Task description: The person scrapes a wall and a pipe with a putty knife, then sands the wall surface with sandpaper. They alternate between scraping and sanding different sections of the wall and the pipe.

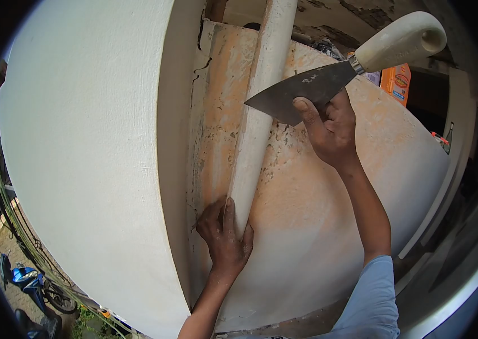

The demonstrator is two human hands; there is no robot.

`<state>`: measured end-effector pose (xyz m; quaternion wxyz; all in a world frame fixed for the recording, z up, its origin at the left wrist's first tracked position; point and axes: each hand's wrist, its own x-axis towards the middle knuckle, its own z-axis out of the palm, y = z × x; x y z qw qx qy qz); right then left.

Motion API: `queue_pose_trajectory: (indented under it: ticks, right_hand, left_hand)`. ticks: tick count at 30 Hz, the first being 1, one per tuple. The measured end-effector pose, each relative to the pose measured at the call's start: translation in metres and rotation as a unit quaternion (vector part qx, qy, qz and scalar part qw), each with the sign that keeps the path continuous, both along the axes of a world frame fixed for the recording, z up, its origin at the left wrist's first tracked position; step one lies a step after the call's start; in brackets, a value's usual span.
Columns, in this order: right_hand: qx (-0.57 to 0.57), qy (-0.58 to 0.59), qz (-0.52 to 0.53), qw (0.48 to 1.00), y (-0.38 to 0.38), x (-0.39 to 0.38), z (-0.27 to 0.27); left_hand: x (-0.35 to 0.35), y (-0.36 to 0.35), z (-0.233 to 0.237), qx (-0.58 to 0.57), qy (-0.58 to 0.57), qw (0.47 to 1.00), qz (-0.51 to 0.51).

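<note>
At upper right, the right hand (332,127) pinches the dark blade of the putty knife (306,87) between thumb and fingers, the handle pointing to the upper right corner. At lower center, the left hand's (226,237) fingers wrap the white pipe's (258,130) lower end.
</note>
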<state>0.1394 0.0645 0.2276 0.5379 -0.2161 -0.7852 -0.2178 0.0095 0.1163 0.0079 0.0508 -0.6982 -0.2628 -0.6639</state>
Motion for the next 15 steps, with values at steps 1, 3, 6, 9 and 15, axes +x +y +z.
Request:
queue_pose_trajectory:
  ticks: [1,3,6,9,15]
  right_hand:
    - [-0.009,0.001,0.006,1.000,-0.004,-0.002,0.002]
    - [0.009,0.051,0.070,0.996,-0.002,-0.001,0.004]
    - [-0.018,0.023,0.006,1.000,0.007,0.001,0.008]
    - [-0.034,-0.004,-0.011,0.999,-0.004,0.002,0.012]
    - [-0.057,0.041,0.072,0.995,0.009,0.007,0.007]
  left_hand:
    - [0.000,0.001,0.000,0.001,0.000,1.000,0.001]
    - [-0.001,0.002,0.000,0.004,0.000,1.000,0.004]
    - [0.001,0.001,0.000,0.001,-0.003,1.000,0.001]
    - [0.000,0.001,0.000,-0.002,0.000,1.000,0.004]
    - [0.001,0.000,-0.001,-0.003,-0.002,1.000,-0.001]
